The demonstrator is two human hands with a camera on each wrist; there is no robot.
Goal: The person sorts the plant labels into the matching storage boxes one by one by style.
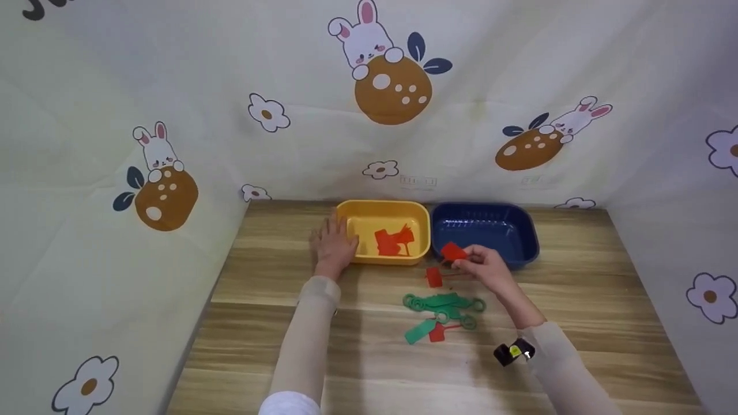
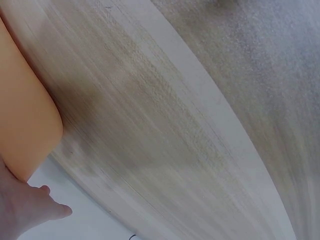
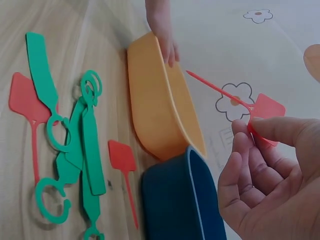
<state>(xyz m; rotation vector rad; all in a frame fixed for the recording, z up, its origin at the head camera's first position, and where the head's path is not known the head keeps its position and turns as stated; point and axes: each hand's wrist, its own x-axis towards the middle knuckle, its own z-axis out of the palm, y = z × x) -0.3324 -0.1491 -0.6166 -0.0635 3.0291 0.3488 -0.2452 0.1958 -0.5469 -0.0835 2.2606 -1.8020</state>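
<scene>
My right hand (image 1: pixel 487 268) pinches a red plant tag (image 1: pixel 454 252) between thumb and fingers, above the front left of the blue bin (image 1: pixel 533 248). In the right wrist view the tag's flat head (image 3: pixel 270 107) is at the fingertips and its pointed stem sticks out. My left hand (image 1: pixel 335 245) rests over the left rim of the yellow bin (image 1: pixel 380 260), fingers fairly straight. Several red tags (image 1: pixel 395 241) lie in the yellow bin. Below the bins lie a loose red tag (image 1: pixel 434 277), a pile of green ring tags (image 1: pixel 441 302), and another red tag (image 1: pixel 437 332) partly under a green one.
The two bins stand side by side against the back of the wooden table (image 1: pixel 259 334). A printed cloth (image 1: pixel 305 155) with rabbits and flowers hangs behind and at both sides. A small black device (image 1: pixel 513 351) sits by the right wrist.
</scene>
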